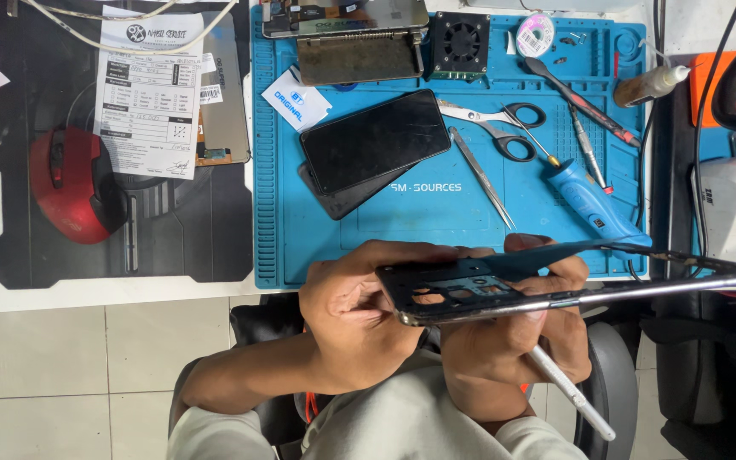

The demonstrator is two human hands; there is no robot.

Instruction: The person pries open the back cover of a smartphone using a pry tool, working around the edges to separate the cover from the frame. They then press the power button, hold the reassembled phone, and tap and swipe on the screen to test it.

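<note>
A dark phone frame with a silver metal edge is held flat, edge-on to me, below the table's front edge. My left hand grips its left end, fingers curled under and over it. My right hand supports the frame from below and also holds a white pen-like tool that points down to the right. Behind them, a black phone screen lies on a dark back cover on the blue work mat.
On the mat lie scissors, tweezers, a blue-handled tool, screwdrivers, a small fan and a white label card. A red mouse and a paper form sit on the black pad at left.
</note>
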